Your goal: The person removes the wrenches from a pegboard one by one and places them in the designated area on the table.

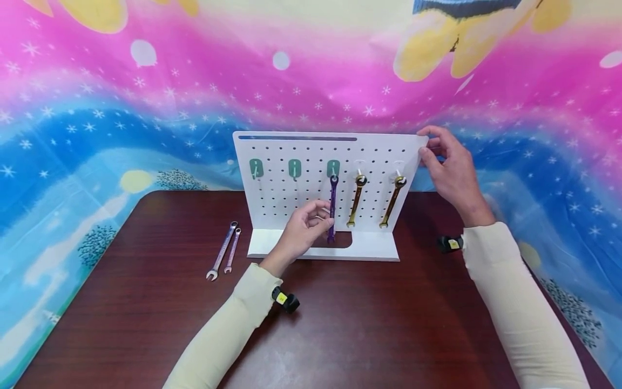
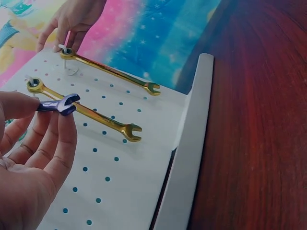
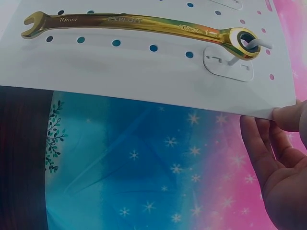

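My left hand (image 1: 311,224) pinches a purple combination wrench (image 1: 332,202) between thumb and fingers. The wrench hangs upright, its ring end at the third green hook (image 1: 333,168) of a white pegboard (image 1: 286,200); whether the ring sits over the hook is hard to tell. In the left wrist view its open end (image 2: 67,104) pokes out past my fingertips. With thumb and fingers, my right hand (image 1: 452,167) grips the board's upper right corner. Two gold combination wrenches, one inner (image 1: 357,200) and one outer (image 1: 392,201), hang from white hooks; the right wrist view shows "10mm" on one.
Left of the board, a larger wrench (image 1: 222,251) and a smaller pinkish one (image 1: 232,250) lie on the dark wooden table (image 1: 146,302). Two green hooks, the far left one (image 1: 256,168) and its neighbour (image 1: 295,168), hold nothing. A patterned cloth (image 1: 194,97) hangs behind.
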{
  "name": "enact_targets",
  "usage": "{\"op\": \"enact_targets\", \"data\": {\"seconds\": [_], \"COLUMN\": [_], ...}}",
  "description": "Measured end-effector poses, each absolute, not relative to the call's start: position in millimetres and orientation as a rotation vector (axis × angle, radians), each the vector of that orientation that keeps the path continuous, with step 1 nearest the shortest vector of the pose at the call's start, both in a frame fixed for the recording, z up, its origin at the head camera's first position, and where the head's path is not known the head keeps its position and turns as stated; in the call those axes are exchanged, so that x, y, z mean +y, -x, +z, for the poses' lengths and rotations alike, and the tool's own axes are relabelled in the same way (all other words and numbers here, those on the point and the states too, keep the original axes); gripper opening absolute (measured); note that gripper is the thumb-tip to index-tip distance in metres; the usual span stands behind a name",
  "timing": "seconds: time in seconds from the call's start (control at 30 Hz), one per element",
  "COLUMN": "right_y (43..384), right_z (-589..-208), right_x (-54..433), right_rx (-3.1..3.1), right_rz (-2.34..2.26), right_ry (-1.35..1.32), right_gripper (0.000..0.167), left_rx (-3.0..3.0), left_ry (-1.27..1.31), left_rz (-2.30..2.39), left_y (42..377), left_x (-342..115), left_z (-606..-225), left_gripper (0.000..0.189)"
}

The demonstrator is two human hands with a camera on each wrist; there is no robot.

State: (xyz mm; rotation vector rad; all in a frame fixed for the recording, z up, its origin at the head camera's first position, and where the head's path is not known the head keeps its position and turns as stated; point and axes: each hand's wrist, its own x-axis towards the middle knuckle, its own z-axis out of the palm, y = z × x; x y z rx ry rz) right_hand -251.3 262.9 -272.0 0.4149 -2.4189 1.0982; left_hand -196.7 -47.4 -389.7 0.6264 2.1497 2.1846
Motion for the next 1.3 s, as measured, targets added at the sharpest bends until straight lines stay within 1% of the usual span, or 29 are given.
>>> {"op": "enact_targets", "data": {"seconds": [0.53, 1.3], "right_y": [251.8, 253.9], "right_z": [-271.3, -273.2], "right_x": [264.0, 263.9], "right_rx": [-2.408, -2.395], "right_rz": [1.103, 1.104], "right_ry": [-0.42, -0.434], "right_gripper": [0.038, 0.039], "left_rx": [1.913, 1.845], "left_ry": [-0.636, -0.618], "left_rz": [2.273, 2.301], "left_y": [188.9, 183.4], "left_x": [-41.7, -46.8], "left_z": [-377.7, -366.2], "left_gripper": [0.029, 0.03]}}
